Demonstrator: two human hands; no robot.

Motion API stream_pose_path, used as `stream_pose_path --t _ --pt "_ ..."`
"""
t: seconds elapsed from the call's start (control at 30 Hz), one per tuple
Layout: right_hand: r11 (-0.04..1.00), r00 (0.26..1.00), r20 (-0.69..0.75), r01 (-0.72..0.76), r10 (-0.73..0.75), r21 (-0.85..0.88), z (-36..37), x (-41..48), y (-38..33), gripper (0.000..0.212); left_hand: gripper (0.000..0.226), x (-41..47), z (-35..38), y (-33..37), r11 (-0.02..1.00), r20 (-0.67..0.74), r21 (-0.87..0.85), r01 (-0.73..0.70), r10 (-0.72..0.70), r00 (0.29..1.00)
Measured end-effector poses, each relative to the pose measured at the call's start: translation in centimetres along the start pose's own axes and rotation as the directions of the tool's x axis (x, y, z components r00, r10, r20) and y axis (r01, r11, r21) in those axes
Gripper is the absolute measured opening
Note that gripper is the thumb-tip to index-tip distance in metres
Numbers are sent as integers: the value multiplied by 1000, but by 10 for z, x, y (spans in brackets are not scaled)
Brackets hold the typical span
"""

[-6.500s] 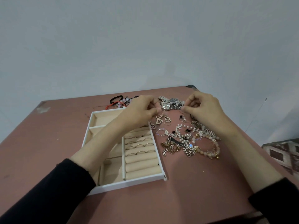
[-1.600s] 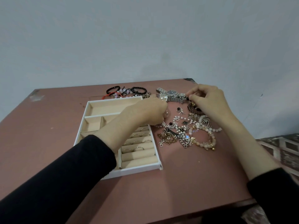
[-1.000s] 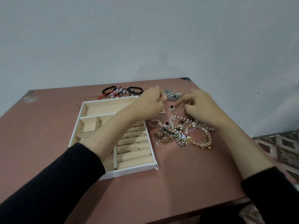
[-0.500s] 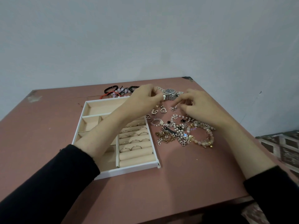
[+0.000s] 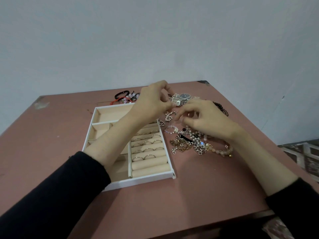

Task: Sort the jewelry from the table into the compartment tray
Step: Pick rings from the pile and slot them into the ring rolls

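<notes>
While watch (image 5: 184, 96) text is too small to read, L hand (image 5: 153, 102) & R hand (image 5: 207, 120) hover mid-frame, fingers curled, grip unclear; jewelry pile (image 5: 193, 143) right of tray (image 5: 138, 181), bracelets (image 5: 125, 97) above it, L forearm (image 5: 117, 135) across tray

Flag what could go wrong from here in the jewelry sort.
1. The tangled heap of gold and silver chains and pearl beads looks knotted; lifting one piece may drag others along.
2. The forearm of the left hand crosses over the white compartment tray with beige lining; lowering it could dislodge the thin metal rings from their rolls.
3. The small silver heart-shaped pieces lie loose near the right hand; a stray finger could flick them away.
</notes>
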State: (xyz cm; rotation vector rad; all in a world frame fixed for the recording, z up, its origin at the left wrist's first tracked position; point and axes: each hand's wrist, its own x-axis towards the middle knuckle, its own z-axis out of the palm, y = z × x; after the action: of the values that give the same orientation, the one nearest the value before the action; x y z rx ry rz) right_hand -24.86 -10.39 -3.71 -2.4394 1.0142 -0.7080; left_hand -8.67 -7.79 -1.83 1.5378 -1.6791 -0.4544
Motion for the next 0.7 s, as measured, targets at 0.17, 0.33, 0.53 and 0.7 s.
stream_pose_path --t 0.17,0.33,0.53,0.7 --pt "996 996 47 75 -73 -38 5 0 -3 13 21 -1 -1 -6 1000 -7 10 -5 5 1000" --pt "993 987 140 85 -73 -82 6 -1 0 8 20 -2 -2 -11 1000 -7 12 -4 4 1000" --pt "997 993 93 75 -71 -34 6 1 -1 4 21 -3 -4 -12 1000 -8 -2 3 -3 1000" --pt "1000 996 -90 -13 14 16 -2 1 2 6 21 -5 -5 -14 1000 -7 -10 16 -16 1000"
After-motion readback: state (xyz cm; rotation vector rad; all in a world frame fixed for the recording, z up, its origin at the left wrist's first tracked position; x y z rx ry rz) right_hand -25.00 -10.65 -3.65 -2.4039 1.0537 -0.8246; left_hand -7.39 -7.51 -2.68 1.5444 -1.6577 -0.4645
